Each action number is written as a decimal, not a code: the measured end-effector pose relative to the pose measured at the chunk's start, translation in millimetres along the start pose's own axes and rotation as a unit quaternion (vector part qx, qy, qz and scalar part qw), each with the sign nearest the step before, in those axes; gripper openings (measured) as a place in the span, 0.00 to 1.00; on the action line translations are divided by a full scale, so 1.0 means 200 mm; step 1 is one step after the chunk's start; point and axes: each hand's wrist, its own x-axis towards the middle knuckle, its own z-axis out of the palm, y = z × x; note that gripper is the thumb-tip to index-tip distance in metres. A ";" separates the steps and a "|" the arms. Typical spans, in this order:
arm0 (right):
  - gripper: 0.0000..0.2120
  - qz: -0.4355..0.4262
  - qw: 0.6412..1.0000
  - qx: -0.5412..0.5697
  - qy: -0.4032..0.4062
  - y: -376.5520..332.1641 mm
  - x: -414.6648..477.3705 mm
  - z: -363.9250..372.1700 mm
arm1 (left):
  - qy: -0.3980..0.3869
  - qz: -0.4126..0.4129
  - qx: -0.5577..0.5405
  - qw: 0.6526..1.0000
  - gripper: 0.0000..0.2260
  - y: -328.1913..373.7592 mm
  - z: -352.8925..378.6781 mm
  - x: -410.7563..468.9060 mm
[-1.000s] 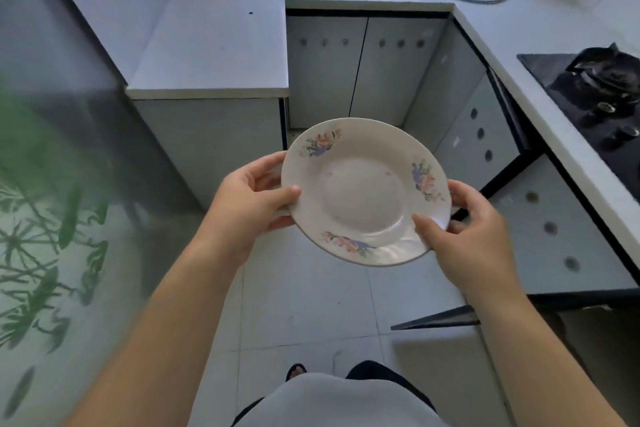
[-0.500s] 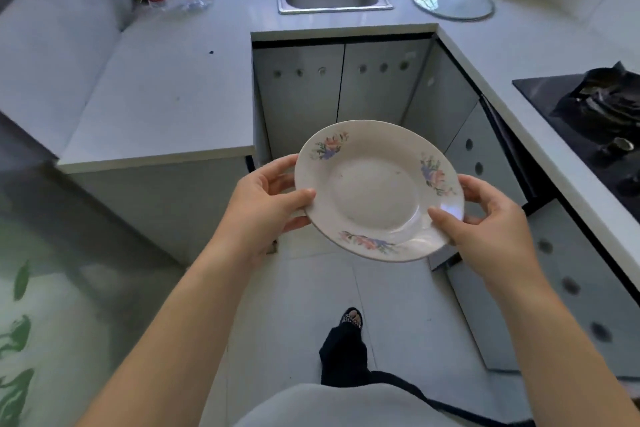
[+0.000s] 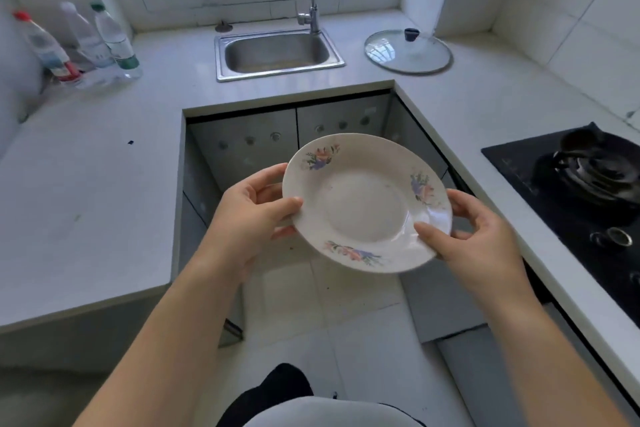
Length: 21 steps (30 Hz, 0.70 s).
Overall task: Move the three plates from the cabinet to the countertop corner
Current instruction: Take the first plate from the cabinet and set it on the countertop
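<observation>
A white plate [image 3: 366,201] with flower sprigs on its rim hangs in the air at the centre of the view, tilted slightly. My left hand [image 3: 252,215] grips its left rim, thumb on top. My right hand [image 3: 478,239] grips its right rim the same way. The plate is above the floor, in front of the grey lower cabinets [image 3: 242,142]. The white U-shaped countertop [image 3: 90,184] wraps around left, back and right. No other plates show.
A steel sink [image 3: 277,52] with a tall tap sits at the back. A glass pot lid [image 3: 408,52] lies to its right. Three plastic bottles [image 3: 86,42] stand in the back left corner. A black gas hob [image 3: 585,191] occupies the right counter.
I have stepped closer to the counter and the view has tilted up, so the window and tap now show. Both hands keep the same hold on the plate.
</observation>
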 end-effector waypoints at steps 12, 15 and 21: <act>0.21 0.008 0.995 -0.033 0.091 -0.07 1.19 0.13 | -0.066 0.004 0.006 0.998 0.18 0.30 0.22 1.33; 0.19 0.013 0.991 -0.040 0.123 -0.13 1.47 0.14 | -0.104 0.004 0.012 0.994 0.19 0.43 0.30 1.67; 0.19 0.033 0.976 -0.048 0.209 -0.14 1.85 0.10 | -0.174 -0.004 0.028 0.984 0.21 0.56 0.53 2.17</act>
